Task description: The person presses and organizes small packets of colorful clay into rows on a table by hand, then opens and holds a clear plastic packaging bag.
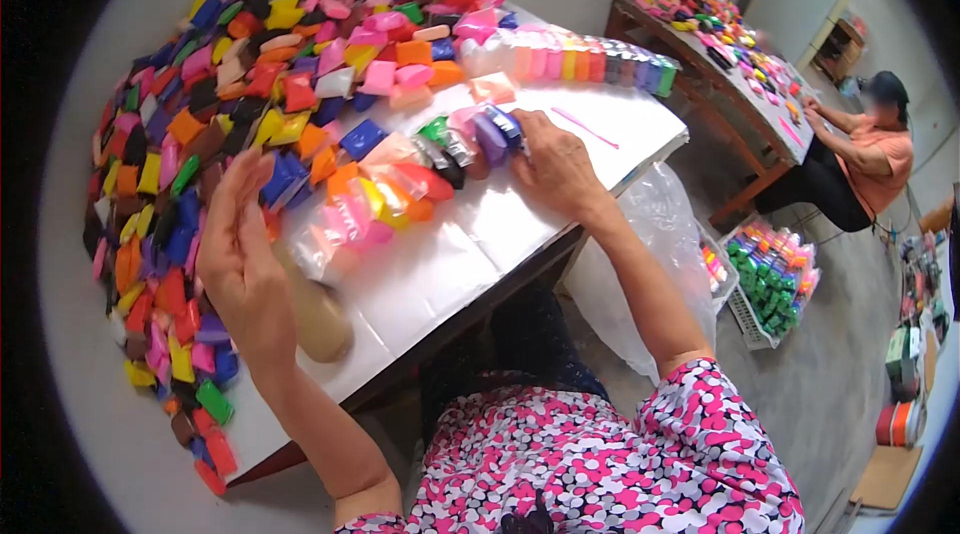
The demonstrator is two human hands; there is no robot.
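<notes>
Our right hand has its fingers bent around the end of a row of packets, thumb and forefinger slightly parted at the blue packet; we cannot tell whether they pinch it or only press against it. Our left hand is straight-fingered and turned on edge, with nothing visible in its hold, beside the row's other end. To line up the packets well, we judge, we should press gently and evenly, each packet upright against its neighbour, since soft wrappers may slip or buckle. The row thus lies between our hands, touching the right fingertips and slanting toward the left palm. A brown cylinder lies by our left wrist, near the table's near edge. Beyond the row, a heap of packets covers the table's far and left edges; a wrapped row points toward its right corner.
</notes>
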